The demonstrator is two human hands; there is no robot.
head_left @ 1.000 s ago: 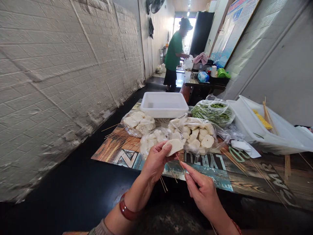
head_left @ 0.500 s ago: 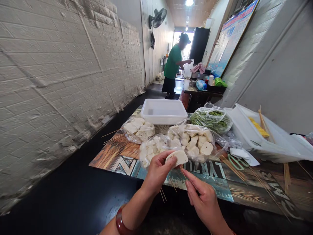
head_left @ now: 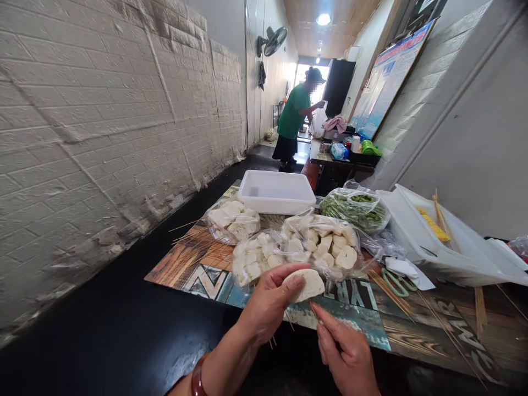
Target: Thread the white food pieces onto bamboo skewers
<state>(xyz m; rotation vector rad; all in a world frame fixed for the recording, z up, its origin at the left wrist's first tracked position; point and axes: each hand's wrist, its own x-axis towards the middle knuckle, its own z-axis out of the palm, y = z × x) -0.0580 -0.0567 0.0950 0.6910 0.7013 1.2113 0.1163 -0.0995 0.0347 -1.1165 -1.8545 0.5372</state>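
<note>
My left hand (head_left: 270,300) is closed on a pale half-round slice (head_left: 307,286) that looks like steamed bun, thumb on the near face and fingers behind. My right hand (head_left: 344,346) pinches a thin wooden skewer (head_left: 313,309) whose tip is at the slice's lower edge; I cannot tell how far it goes in. Thin sticks (head_left: 290,320) show below my left hand, partly hidden by it. Just beyond my hands lie clear bags of similar white pieces: one bag (head_left: 253,258) in front, another bag (head_left: 325,245) on the right, a third (head_left: 234,220) behind.
A white plastic tub (head_left: 276,206) stands at the table's far edge, beside a bag of green vegetables (head_left: 355,212). To the right are a tilted white bin (head_left: 412,234), green-handled scissors (head_left: 398,283) and loose skewers (head_left: 390,294). A person in green (head_left: 295,113) stands farther back.
My hands, with the slice and skewer, sit slightly lower and farther right in view. The camera view has shifted a little. The person at the back has raised a hand with the white bag.
</note>
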